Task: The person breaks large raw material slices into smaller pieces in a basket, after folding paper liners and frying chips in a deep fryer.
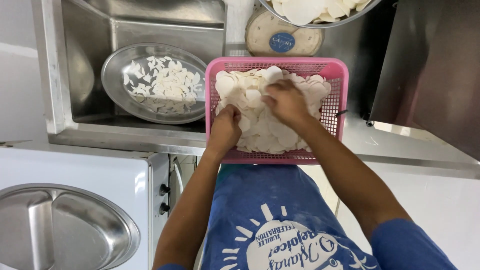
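- Hands work inside a pink basket (336,75) that sits on the front edge of a steel counter (400,145), against the person's blue shirt (260,200).
- White slices (260,130) fill the basket in a loose heap, thin and roundish, piled from its back wall to its front rim.
- Left hand (224,129) rests at the heap's near left side, fingers curled down into the slices and pressed together; whether they pinch any one slice I cannot tell.
- Right hand (286,101) lies on top of the heap near its middle, fingers bent and close together over the slices, tips touching them.
- Steel sink (90,60) lies left of the basket, and a round steel tray (112,75) in it holds a thinner scatter of the same white slices.
- Round tub lid (260,35) with a blue label stands just behind the basket's back wall.
- Steel bowl (280,15) of larger white slices hangs over the top edge of the view, above the lid.
- White machine (100,165) with a steel lid (65,230) and two dark knobs (164,199) stands at the lower left, below the sink's front edge.
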